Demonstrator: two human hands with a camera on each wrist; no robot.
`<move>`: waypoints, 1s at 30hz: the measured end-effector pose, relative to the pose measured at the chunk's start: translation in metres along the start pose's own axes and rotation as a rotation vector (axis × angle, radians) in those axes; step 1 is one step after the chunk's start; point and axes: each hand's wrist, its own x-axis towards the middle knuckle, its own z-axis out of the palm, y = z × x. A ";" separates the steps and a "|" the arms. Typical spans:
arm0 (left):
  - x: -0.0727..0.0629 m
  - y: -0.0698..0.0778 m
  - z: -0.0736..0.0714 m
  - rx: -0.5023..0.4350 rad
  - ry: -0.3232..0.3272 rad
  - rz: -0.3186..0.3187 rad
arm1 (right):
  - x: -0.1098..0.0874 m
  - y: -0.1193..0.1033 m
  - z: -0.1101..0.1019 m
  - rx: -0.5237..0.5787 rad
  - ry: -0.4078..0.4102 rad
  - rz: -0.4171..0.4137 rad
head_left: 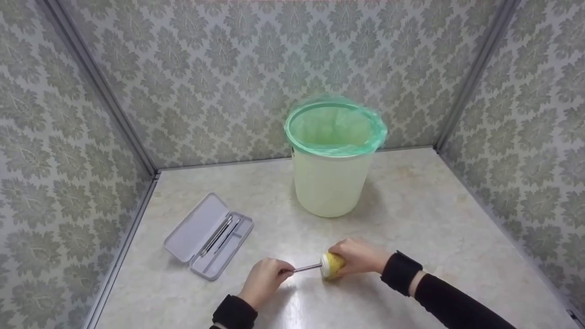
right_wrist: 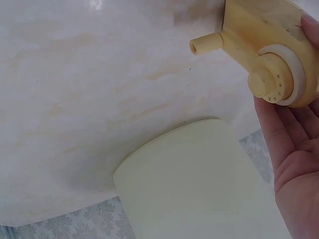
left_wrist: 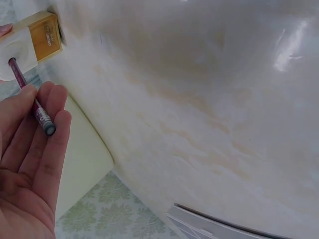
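My left hand [head_left: 267, 278] pinches a dark red pencil [left_wrist: 18, 73] between thumb and fingers, near its metal band and eraser end. The pencil's other end goes into the round hole in the white face of a yellow pencil sharpener [head_left: 336, 264], so its point is hidden. My right hand [head_left: 361, 257] grips the sharpener's body from the right. In the right wrist view the sharpener's back shows a round dial [right_wrist: 269, 82] with a white ring and a crank handle [right_wrist: 207, 44] sticking out sideways.
Left of the hands lies an open grey pencil case [head_left: 192, 230] with several pencils [head_left: 216, 236] in it. A pale bin [head_left: 331, 187] lined with a green bag [head_left: 379, 130] stands behind the hands. Patterned panels [head_left: 219, 87] enclose the table [head_left: 425, 205] on three sides.
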 end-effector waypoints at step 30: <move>0.012 0.006 0.007 -0.041 -0.026 -0.041 | 0.008 -0.004 0.005 -0.044 -0.014 0.025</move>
